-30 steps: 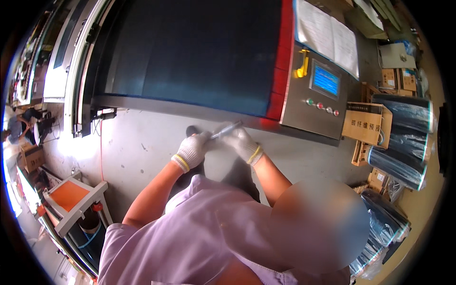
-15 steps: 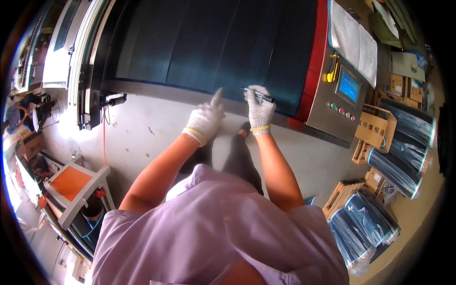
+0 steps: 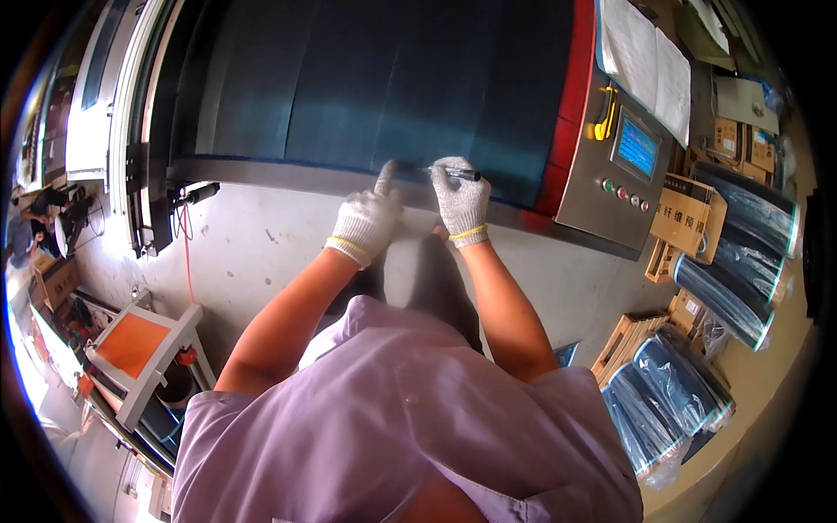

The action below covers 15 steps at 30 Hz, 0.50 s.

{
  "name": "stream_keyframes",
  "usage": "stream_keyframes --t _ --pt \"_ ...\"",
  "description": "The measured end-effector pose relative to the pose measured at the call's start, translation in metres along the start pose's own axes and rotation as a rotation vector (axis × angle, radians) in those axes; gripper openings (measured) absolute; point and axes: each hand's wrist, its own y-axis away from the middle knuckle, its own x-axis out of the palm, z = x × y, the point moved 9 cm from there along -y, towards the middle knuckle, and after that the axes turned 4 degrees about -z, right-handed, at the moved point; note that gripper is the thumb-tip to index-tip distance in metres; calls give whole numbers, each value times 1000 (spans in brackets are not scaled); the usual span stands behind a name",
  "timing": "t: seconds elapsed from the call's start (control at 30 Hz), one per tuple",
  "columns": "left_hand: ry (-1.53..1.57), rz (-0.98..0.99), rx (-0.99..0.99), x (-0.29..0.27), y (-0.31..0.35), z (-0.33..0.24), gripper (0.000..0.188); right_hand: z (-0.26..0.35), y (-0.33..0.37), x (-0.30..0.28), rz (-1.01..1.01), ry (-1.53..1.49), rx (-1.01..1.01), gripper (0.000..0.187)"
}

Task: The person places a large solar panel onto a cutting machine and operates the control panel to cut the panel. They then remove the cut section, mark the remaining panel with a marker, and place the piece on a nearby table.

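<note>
My left hand [image 3: 369, 218], in a white knit glove with a yellow cuff band, has its index finger stretched out onto the near edge of a dark, seamed sheet [image 3: 349, 105]. Its other fingers are curled, and I see nothing in them. Just to the right, my right hand [image 3: 462, 199], gloved alike, grips a dark pen [image 3: 464, 174] between thumb and fingers. The pen lies nearly level, its thin tip pointing left toward the left index finger. Whether the tip touches the sheet I cannot tell.
A metal rim [image 3: 270, 174] borders the sheet's near side. At right stand a red strip [image 3: 559, 144], a control panel [image 3: 602, 196] with screen and buttons, a yellow-handled tool [image 3: 604, 122] and papers [image 3: 645, 65]. Plastic-wrapped dark rolls [image 3: 724, 301] and a carton [image 3: 684, 218] lie further right.
The whole view has shifted slightly, so the machine sits further left in it. Both hands appear further left too, and the pen is tilted less. The right hand keeps its hold.
</note>
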Motion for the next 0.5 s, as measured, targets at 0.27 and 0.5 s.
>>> stream_keyframes --t 0.27,0.5 --pt "35 -40 -18 -24 -32 -1 25 -19 -55 -103 -225 -334 200 11" --pt "398 -286 48 -71 -203 -62 18 62 -333 -263 -469 -174 -473 15"
